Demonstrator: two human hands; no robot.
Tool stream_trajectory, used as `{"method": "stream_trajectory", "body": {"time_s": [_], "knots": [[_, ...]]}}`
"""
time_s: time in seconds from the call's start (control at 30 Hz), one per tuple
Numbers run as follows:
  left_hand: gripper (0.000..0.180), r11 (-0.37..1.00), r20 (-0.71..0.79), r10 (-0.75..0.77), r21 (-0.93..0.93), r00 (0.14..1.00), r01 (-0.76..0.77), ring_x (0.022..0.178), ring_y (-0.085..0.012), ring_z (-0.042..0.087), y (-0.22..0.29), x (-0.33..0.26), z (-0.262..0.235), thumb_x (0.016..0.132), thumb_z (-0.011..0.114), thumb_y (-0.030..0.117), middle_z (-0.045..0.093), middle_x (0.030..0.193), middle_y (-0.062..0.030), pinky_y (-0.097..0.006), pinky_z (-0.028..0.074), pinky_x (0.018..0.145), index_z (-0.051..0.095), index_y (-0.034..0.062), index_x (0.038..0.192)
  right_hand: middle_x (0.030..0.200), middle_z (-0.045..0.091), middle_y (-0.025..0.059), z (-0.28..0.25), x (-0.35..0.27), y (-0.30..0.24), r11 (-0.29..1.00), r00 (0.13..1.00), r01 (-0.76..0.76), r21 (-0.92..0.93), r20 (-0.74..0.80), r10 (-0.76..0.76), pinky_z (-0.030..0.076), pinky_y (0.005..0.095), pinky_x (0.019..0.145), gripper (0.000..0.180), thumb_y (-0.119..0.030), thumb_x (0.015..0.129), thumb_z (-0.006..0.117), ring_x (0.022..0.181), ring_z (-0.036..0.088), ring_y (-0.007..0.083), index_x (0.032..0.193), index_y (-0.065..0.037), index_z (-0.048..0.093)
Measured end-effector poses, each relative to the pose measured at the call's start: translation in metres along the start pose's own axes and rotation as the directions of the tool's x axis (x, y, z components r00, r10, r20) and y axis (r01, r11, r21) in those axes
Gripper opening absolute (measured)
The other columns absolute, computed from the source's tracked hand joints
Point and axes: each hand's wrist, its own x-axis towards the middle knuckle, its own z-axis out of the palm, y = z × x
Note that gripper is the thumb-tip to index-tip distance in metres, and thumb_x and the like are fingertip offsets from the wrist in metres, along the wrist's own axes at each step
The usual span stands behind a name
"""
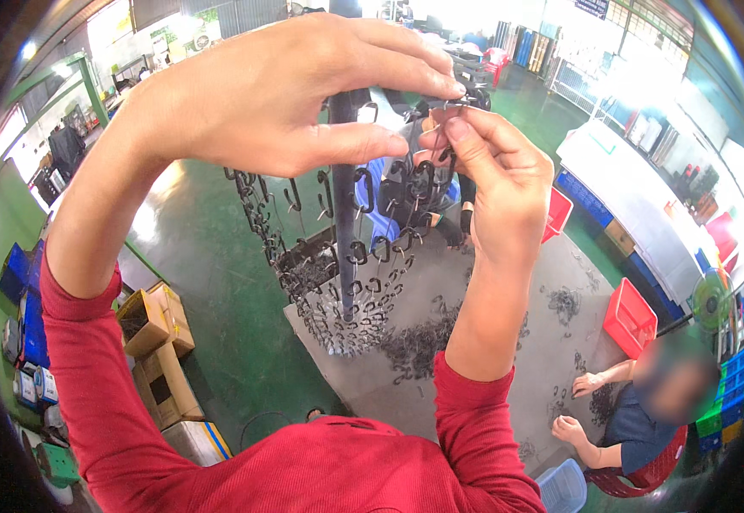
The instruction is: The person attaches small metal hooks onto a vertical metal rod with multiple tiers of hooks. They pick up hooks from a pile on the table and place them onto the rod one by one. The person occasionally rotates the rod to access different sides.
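Observation:
Both my arms are raised over a dark upright pole (344,222), round which many black C-shaped hooks (324,192) hang in tiers. My left hand (303,103) reaches across the pole's top with fingers stretched and thumb apart. Its index fingertip meets a thin dark piece just above my right fingertips. My right hand (500,171), to the right of the pole, has thumb and fingers pinched on a small black hook (445,156). Part of that hook is hidden by my fingers.
Loose black hooks (423,342) lie heaped on the grey work surface (474,419) below. A person in dark blue (645,427) sits at the right by a red bin (630,318); another bends behind the pole. Cardboard boxes (167,385) stand at the left.

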Motion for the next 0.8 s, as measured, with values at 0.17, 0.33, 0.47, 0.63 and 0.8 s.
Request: {"method": "stream_trajectory", "body": {"time_s": [0.17,0.33,0.47,0.63,0.8], "knots": [[0.049,1.0,-0.031,-0.013,0.026,0.999,0.014,0.116,-0.0326,0.046,-0.001,0.001,0.004,0.076,0.06,0.02,0.052,0.121,-0.0167,-0.04,0.036,0.097,0.051,0.0027,0.121,0.073,0.063,0.011,-0.013,-0.006,-0.004,0.99,0.981,0.051,-0.135,-0.181,-0.076,0.051,0.0242,0.058,0.014,-0.004,0.085,0.056,0.062,0.062,0.0154,0.091,0.006,0.063],[0.054,0.999,0.04,-0.037,0.041,0.999,0.036,0.112,-0.0352,0.047,-0.009,-0.001,0.006,0.085,0.052,0.027,0.045,0.123,-0.0243,-0.039,0.04,0.094,0.039,-0.0072,0.125,0.076,0.065,0.0116,-0.084,-0.004,-0.01,0.831,0.908,-0.154,-0.535,-0.408,-0.094,0.051,0.0271,0.063,0.017,-0.01,0.084,0.058,0.067,0.064,0.0184,0.096,0.001,0.064],[0.048,0.98,-0.029,-0.148,0.133,0.989,0.151,0.106,-0.0333,0.05,-0.008,0.007,0.014,0.085,0.054,0.026,0.048,0.12,-0.022,-0.038,0.042,0.09,0.044,-0.0066,0.119,0.085,0.066,0.0126,-0.132,-0.008,-0.006,-0.033,0.927,-0.306,-0.951,-0.29,-0.237,0.048,0.0297,0.074,0.025,-0.015,0.08,0.061,0.081,0.064,0.0216,0.102,-0.003,0.064],[0.042,0.968,0.049,-0.246,-0.049,0.968,0.248,0.099,-0.0298,0.054,0.011,0.022,-0.002,0.081,0.059,0.025,0.053,0.111,-0.0179,-0.039,0.043,0.086,0.05,-0.0045,0.109,0.09,0.066,0.0088,-0.062,0.004,0.002,0.785,0.975,0.084,-0.613,-0.111,-0.192,0.046,0.0264,0.076,0.021,-0.008,0.082,0.059,0.082,0.061,0.0146,0.101,-0.001,0.064],[0.044,0.982,0.12,-0.19,0.037,0.974,0.187,0.107,-0.0307,0.051,0.007,0.022,-0.012,0.08,0.06,0.023,0.052,0.116,-0.0185,-0.039,0.04,0.091,0.05,-0.0021,0.115,0.086,0.064,0.0117,-0.01,0.015,0.002,0.997,1.0,0.02,-0.068,-0.011,-0.021,0.049,0.0234,0.068,0.018,-0.002,0.085,0.056,0.077,0.061,0.0133,0.1,0.007,0.061]]}}
